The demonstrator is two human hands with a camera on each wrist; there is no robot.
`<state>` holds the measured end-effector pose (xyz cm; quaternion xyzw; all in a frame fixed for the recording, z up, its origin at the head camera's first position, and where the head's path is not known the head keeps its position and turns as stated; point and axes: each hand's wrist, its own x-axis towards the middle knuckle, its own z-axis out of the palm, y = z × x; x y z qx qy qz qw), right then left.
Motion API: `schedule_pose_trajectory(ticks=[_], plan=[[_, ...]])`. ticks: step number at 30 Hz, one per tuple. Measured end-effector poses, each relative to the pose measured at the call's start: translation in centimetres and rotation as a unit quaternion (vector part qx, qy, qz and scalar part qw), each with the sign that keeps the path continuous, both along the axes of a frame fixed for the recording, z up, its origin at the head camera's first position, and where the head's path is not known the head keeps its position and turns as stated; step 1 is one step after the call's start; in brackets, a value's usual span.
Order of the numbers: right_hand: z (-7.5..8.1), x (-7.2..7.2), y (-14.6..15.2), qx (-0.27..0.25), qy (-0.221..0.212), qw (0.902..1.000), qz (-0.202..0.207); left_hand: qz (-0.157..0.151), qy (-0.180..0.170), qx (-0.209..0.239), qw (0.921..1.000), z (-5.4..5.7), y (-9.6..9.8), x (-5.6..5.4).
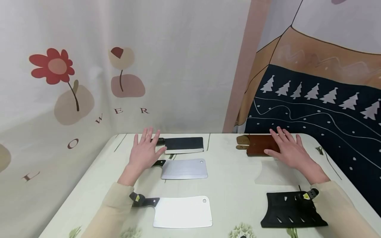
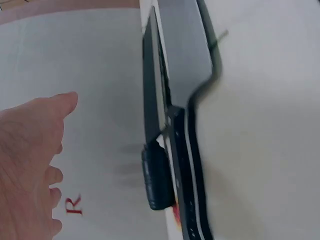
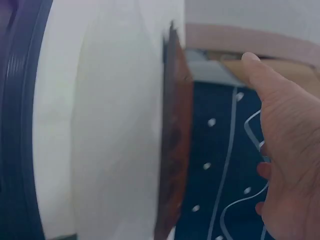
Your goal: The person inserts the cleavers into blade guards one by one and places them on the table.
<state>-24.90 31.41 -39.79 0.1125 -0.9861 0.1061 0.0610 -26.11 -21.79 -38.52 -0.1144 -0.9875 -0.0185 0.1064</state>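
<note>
My left hand (image 1: 144, 153), fingers spread, is held over the handles of two cleavers at the left and grips nothing. The farther one is a dark-bladed cleaver (image 1: 184, 143) with a pale edge; the nearer is a grey cleaver (image 1: 185, 169) with a black handle. In the left wrist view the thumb stands apart from the grey cleaver's handle (image 2: 186, 170). On the other side my right hand (image 1: 288, 148), also spread, overlaps the brown leather sheath (image 1: 259, 145) in the head view. The right wrist view shows that sheath (image 3: 177, 145) beside the hand, apart from the thumb.
A bright cleaver (image 1: 183, 211) lies nearest on the left, its handle partly behind the left wrist strap. On the right are a translucent sheath (image 1: 271, 173) and a black slotted sheath (image 1: 293, 210). Patterned curtains (image 1: 184, 66) stand behind the table (image 1: 229, 185).
</note>
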Motion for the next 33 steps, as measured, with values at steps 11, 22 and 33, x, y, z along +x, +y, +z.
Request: schedule_pose_trajectory(ticks=[11, 22, 33], plan=[[-1.4, -2.2, 3.0, -0.027, -0.062, 0.9977, -0.005, -0.008, -0.021, 0.030, 0.9993, -1.6, -1.3, -2.2], [-2.5, -3.7, 4.5, -0.088, -0.102, 0.9909, 0.001, -0.016, -0.057, 0.073, 0.9955, -3.5, -4.0, -4.3], [-3.7, -5.2, 5.5, -0.129, -0.129, 0.9832, -0.008, -0.023, -0.119, 0.184, 0.9755, -4.6, -5.5, -6.5]])
